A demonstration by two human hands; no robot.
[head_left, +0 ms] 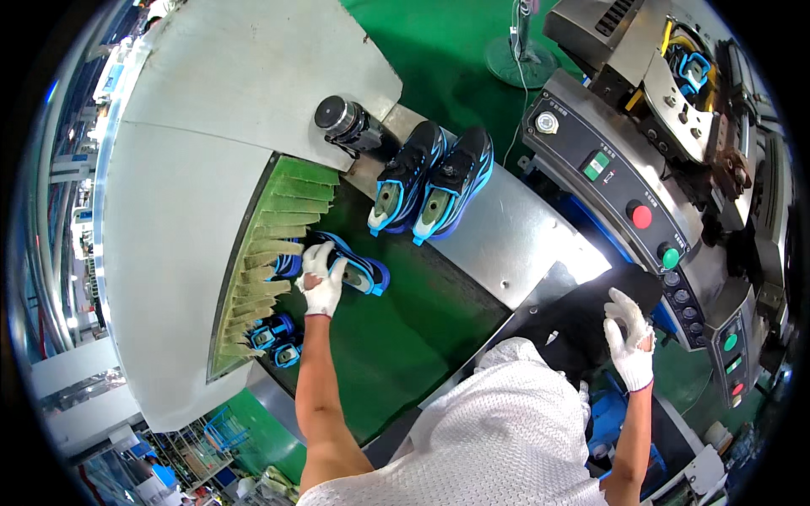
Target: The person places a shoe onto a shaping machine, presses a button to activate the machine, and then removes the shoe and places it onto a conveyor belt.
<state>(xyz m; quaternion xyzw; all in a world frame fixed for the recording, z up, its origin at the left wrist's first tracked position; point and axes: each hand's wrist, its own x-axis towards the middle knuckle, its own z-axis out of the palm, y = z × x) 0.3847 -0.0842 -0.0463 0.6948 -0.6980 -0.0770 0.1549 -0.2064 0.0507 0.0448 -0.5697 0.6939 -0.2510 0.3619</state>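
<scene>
My left hand [322, 280], in a white glove with bare skin showing at the palm, reaches over a dark belt at the green strip curtain. Its fingers are stretched, the thumb apart, against a black and blue sneaker [359, 268]. Beside it, another sneaker [287, 265] is partly hidden by the hand and the strips. A further pair of blue-black sneakers [272, 332] sits at the curtain's near end. Off to the right, my right hand [629, 337], gloved in white, is raised over my dark trouser leg with its fingers apart and nothing in it.
Two black and blue sneakers [430, 181] stand on a metal ledge [481, 228], next to a dark bottle [359, 126]. The green strip curtain [283, 211] hangs from a white machine housing [177, 211]. At right stands a machine with a button panel [607, 169], with another shoe [693, 72] in it.
</scene>
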